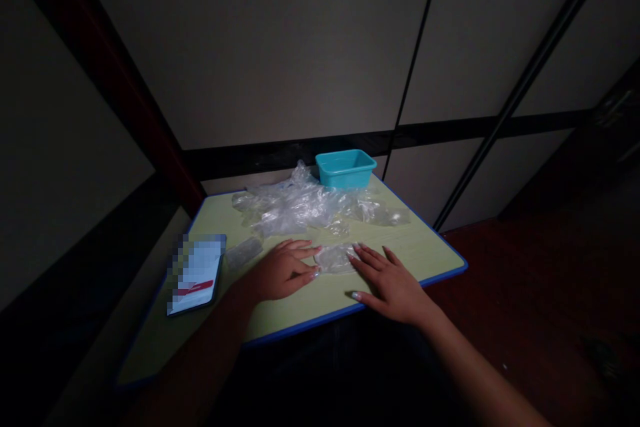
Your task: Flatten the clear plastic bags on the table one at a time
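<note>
A small clear plastic bag (pixel 336 259) lies flat near the front of the table, between my two hands. My left hand (pixel 283 270) rests with fingers stretched out, its fingertips at the bag's left edge. On the other side, my right hand (pixel 387 280) has its fingers spread, and several fingertips press on the bag's right end; the thumb sits apart on the table. Behind the hands is a loose heap of crumpled clear plastic bags (pixel 305 207). Left of my left hand lies another flat, folded clear bag (pixel 244 252).
The yellow-green table (pixel 280 320) has a blue edge. A turquoise plastic basket (pixel 346 177) stands at its back right corner. A phone or tablet (pixel 197 273) with a lit screen lies at the left. Panelled cabinet doors (pixel 280 47) rise right behind the table.
</note>
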`<state>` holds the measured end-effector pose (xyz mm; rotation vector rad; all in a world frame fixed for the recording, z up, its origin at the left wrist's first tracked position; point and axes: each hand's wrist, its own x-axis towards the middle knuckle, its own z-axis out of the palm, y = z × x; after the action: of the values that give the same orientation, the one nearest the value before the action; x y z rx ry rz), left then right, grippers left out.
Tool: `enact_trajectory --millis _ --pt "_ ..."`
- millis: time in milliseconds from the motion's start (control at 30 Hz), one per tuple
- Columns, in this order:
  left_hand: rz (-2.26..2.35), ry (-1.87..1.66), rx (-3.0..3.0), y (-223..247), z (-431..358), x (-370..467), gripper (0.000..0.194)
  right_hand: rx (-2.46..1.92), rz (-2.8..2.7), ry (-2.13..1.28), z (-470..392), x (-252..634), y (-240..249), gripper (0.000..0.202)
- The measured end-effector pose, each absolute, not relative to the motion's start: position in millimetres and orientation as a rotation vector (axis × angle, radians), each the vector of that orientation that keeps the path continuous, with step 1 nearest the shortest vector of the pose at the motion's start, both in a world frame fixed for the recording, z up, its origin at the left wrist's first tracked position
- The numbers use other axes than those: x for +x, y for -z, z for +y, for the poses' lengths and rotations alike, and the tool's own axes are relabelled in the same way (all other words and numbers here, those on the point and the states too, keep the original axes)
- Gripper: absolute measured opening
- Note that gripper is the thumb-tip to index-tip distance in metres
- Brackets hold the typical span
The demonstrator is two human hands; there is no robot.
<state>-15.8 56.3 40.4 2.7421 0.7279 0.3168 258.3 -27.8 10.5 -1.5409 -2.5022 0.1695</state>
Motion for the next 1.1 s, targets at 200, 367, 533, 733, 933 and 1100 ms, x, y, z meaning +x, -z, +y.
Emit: enact_trajectory --millis 200,367,533,733,933,1100 --pt "0.827 -0.274 2.838 -39 60 -20 0.03 -1.57 -2.485 -0.17 -29 258 -10 0.074" --pt "0.95 -0.262 2.944 -35 62 -21 0.027 -1.57 -2.47 -0.162 -29 258 -9 0.074" --pt "1.037 -0.305 2.95 -31 65 -23 0.028 -1.565 -2.469 -0.161 -29 257 -10 0.074" --pt "0.919 -0.364 2.866 -36 66 -26 0.026 -1.529 -2.399 -0.111 -30 262 -4 0.078" --pt "0.87 -0.359 2.824 -37 61 -19 0.033 -1.666 -2.23 -0.024 -32 254 -1 0.072" --pt "0.909 -0.181 2.792 -29 55 -8 0.079 -1.674 -2.304 -0.175 -23 217 -11 0.064"
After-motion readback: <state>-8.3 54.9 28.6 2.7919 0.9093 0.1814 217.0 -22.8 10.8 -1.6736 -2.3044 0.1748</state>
